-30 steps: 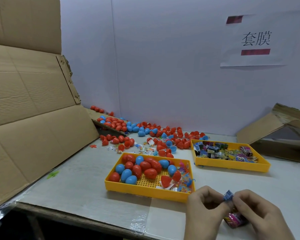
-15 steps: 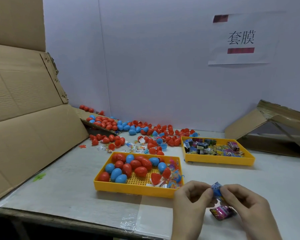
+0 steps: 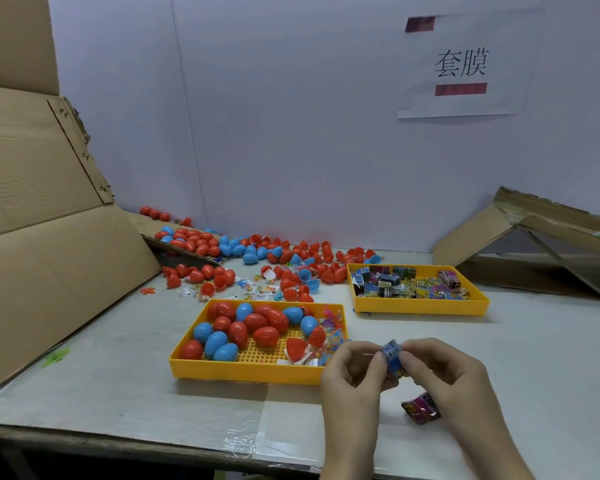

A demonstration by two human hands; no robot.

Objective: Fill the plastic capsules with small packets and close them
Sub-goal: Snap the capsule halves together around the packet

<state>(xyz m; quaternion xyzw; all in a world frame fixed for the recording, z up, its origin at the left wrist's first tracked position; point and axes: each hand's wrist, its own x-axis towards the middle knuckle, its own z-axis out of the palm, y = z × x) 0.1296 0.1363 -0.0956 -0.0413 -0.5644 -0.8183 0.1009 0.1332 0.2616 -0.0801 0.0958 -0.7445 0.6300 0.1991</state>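
Left hand (image 3: 352, 377) and right hand (image 3: 456, 379) pinch a packet (image 3: 392, 353).
Best folded small for capsules (image 3: 266, 336) at ten o'clock.

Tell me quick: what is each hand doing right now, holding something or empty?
Left hand: closed, pinching the small blue packet.
Right hand: closed, pinching the same packet from the other side.

i'm looking at a pale wall (image 3: 291, 116) that is carrying a paper sign (image 3: 465, 64). a big cardboard sheet (image 3: 32, 237) is leaning at my left, and folded cardboard (image 3: 534, 244) is lying far right on the grey table (image 3: 118, 358).
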